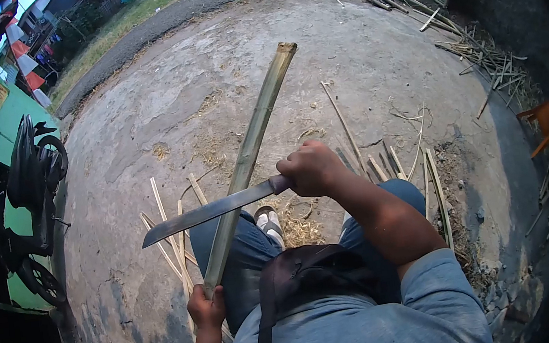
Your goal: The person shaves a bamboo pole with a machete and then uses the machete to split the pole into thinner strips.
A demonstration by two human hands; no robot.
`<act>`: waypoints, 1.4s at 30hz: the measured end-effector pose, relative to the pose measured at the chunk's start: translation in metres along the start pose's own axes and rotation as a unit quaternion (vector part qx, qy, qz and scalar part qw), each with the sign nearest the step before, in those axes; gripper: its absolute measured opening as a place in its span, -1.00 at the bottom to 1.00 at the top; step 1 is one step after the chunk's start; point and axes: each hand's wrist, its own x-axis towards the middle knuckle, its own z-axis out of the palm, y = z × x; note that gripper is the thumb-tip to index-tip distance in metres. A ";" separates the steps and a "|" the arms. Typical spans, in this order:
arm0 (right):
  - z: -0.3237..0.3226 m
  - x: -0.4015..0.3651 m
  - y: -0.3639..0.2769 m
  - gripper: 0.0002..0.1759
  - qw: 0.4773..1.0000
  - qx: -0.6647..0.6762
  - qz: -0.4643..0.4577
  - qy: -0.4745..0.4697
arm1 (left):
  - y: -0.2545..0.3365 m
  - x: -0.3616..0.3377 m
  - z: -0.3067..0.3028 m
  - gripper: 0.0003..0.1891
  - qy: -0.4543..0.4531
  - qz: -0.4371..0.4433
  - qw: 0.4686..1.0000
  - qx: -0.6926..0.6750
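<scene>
My left hand (207, 307) is closed round the lower end of a long bamboo strip (252, 143), which slants up and away to the right over my left thigh. In my right hand (312, 169) is the dark handle of a machete (214, 208). Its broad blade points left and crosses over the strip about midway along, overlapping it in this view. The strip's far end looks brown and rough. Both hands are in front of my body, above my knees.
Split bamboo strips (176, 235) lie beside my left leg, and others (438, 192) by my right. Shavings (301, 221) litter the concrete between my feet. Bamboo scraps (495, 69) are heaped along the right wall, near an orange object (541, 125). A motorcycle (27, 195) stands at left.
</scene>
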 end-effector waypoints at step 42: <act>0.009 -0.012 0.030 -0.93 0.993 0.071 0.094 -0.013 | 0.004 0.003 -0.010 -0.20 0.018 0.021 0.998 0.050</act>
